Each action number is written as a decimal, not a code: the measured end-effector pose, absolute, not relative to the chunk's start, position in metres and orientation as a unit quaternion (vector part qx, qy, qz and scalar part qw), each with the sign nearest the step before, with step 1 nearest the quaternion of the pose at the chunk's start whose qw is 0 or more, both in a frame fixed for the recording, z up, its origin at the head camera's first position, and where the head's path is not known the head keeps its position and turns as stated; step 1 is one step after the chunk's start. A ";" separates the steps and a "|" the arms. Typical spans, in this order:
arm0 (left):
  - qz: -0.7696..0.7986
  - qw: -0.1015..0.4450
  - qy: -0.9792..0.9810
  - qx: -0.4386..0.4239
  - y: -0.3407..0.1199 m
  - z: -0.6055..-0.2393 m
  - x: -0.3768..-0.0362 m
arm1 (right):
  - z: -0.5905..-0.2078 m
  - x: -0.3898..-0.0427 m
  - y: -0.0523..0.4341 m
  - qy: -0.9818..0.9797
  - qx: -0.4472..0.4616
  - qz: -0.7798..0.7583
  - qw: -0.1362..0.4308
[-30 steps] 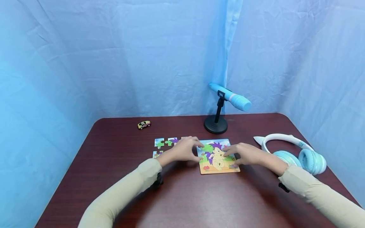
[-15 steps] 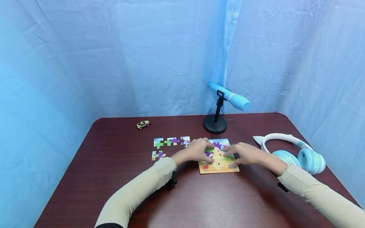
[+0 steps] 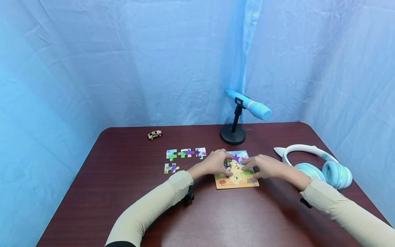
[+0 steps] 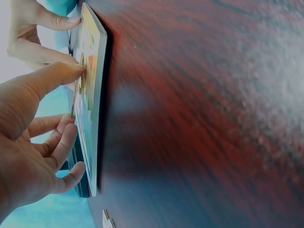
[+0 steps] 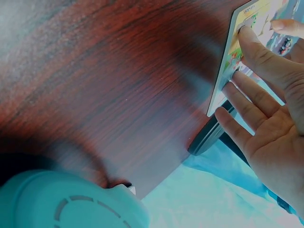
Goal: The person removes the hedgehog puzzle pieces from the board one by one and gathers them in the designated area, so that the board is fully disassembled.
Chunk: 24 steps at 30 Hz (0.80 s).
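A puzzle board [image 3: 237,185] with a purple-haired cartoon animal lies flat on the table. Over its left part my left hand [image 3: 215,163] pinches a thin puzzle piece [image 4: 73,100] between thumb and fingertips, tilted close over the board; fingers partly cover it. My right hand [image 3: 265,167] rests its thumb and fingertips on the board's right side, fingers spread and fairly straight, as the right wrist view also shows. Left of the board, loose puzzle pieces lie apart: three in a row, with the rightmost piece [image 3: 200,152] near my left hand, and another piece [image 3: 171,168] nearer me.
A blue microphone [image 3: 258,110] on a black round stand [image 3: 232,134] stands behind the board. White and teal cat-ear headphones [image 3: 334,173] lie at the right. A toy car [image 3: 155,134] sits at the back left. Blue curtains surround the dark wooden table [image 3: 129,171].
My left hand has moved right, from the board's left edge to over its picture, uncovering the loose piece at the right of the row. My right hand has stayed in place.
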State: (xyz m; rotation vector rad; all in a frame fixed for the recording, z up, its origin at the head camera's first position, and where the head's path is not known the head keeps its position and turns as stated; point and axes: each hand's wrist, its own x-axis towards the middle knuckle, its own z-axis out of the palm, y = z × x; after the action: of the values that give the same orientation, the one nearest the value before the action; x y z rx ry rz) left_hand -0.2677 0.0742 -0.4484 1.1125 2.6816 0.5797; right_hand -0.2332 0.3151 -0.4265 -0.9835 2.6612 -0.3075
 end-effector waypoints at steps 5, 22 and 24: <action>0.192 0.080 0.902 0.378 0.077 -0.447 -0.267 | -0.425 -0.232 0.315 0.923 -0.341 -0.105 0.144; 0.244 0.056 0.890 0.381 0.030 -0.428 -0.265 | -0.429 -0.238 0.315 0.922 -0.343 -0.104 0.148; 0.260 0.054 0.886 0.380 0.016 -0.427 -0.266 | -0.429 -0.237 0.316 0.922 -0.342 -0.108 0.147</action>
State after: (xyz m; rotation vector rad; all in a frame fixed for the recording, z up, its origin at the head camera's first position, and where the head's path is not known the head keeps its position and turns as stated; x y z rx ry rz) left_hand -0.2656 0.0157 -0.4269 1.1535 2.6915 0.7892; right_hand -0.2375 0.3157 -0.4291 -0.9838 2.6529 -0.3101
